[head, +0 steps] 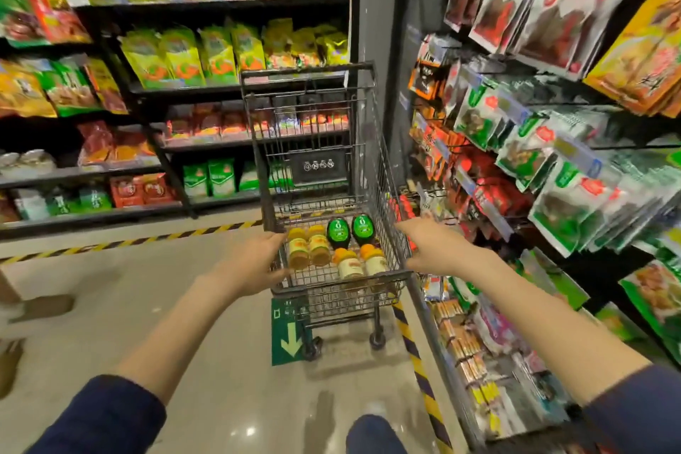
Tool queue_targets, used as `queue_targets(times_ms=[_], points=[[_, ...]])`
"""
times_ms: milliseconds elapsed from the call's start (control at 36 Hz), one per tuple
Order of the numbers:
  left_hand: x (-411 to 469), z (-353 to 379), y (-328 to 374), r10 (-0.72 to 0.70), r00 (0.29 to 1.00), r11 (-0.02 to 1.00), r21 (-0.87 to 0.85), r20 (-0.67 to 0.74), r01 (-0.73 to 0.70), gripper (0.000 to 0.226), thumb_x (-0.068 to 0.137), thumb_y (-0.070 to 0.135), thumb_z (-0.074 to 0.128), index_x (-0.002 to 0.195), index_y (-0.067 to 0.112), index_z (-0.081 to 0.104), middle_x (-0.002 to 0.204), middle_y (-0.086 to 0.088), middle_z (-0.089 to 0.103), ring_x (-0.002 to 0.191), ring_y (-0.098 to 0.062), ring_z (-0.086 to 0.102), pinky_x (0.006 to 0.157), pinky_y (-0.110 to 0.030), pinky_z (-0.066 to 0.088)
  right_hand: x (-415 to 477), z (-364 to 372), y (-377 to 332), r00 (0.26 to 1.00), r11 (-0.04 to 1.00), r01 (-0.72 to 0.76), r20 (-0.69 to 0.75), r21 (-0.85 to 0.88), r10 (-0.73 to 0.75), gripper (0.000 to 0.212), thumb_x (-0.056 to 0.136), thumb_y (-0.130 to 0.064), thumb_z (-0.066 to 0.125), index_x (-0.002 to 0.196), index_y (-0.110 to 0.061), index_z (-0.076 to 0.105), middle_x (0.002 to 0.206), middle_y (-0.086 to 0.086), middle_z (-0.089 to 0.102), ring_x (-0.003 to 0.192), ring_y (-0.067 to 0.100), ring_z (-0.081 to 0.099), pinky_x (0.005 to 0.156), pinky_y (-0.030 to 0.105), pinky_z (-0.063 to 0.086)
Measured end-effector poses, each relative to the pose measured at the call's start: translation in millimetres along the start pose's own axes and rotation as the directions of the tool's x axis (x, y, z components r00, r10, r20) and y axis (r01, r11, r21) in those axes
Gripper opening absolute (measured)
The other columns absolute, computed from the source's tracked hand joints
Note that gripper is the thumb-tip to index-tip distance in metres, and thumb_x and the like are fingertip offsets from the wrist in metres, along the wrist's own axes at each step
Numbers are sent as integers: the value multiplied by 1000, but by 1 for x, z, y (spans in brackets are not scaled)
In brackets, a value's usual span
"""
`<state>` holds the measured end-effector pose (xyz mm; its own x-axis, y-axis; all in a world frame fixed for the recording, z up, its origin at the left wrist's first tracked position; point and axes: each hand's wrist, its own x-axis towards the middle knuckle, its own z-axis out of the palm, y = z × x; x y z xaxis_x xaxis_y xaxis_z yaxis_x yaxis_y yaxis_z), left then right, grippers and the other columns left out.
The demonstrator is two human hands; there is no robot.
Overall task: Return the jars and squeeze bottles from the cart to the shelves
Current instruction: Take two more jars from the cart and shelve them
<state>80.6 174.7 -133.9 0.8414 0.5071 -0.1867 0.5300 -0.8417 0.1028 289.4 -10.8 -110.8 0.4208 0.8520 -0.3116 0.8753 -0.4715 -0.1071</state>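
Observation:
A small dark wire cart (390,195) stands in the aisle in front of me. In its basket lie two yellow jars (308,246), two jars with orange lids (359,262) and two dark green squeeze bottles (350,230). My left hand (258,262) holds the cart's near left rim, fingers wrapped on the wire. My right hand (431,245) rests on the near right rim, fingers spread along it. Neither hand holds a jar or bottle.
Shelves of snack bags (191,55) line the left and far side. Hanging packets on racks (552,166) crowd the right, close to the cart. Yellow-black hazard tape (416,354) marks the floor. A green arrow sign (289,332) lies under the cart. Someone's shoe (40,306) is at far left.

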Motion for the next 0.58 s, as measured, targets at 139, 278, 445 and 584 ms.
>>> queue_targets(times_ms=[139,278,445,584], points=[[74,29,-6,-52,993,995,-79,104,60,63,90,28,56,143,8,29,146,-10,40,134,-23,36,109,-29,28,78,4,26,996,999,13,88,44,-17,57,85,-20,59,135,-5,37,141,14,41,127,31,44,99,42,44],[139,58,-17,-86,978,986,-124,190,111,64,87,34,59,141,11,33,144,-9,43,131,-24,42,107,-37,39,152,16,52,985,995,16,171,95,-32,53,82,-23,62,128,-5,41,130,15,47,120,32,48,95,44,46],[197,93,-23,-84,950,974,-178,300,142,54,87,34,58,133,14,40,135,-12,50,121,-27,49,98,-37,45,211,39,69,962,990,-12,271,141,-27,70,86,-24,60,144,-6,26,148,15,34,136,29,36,108,38,37],[243,142,-32,-78,885,947,-243,459,209,60,84,40,59,134,16,36,128,-13,56,112,-31,56,92,-42,49,248,60,78,943,971,-83,333,225,3,59,82,-19,64,135,-7,40,132,16,48,125,32,46,100,38,41]])
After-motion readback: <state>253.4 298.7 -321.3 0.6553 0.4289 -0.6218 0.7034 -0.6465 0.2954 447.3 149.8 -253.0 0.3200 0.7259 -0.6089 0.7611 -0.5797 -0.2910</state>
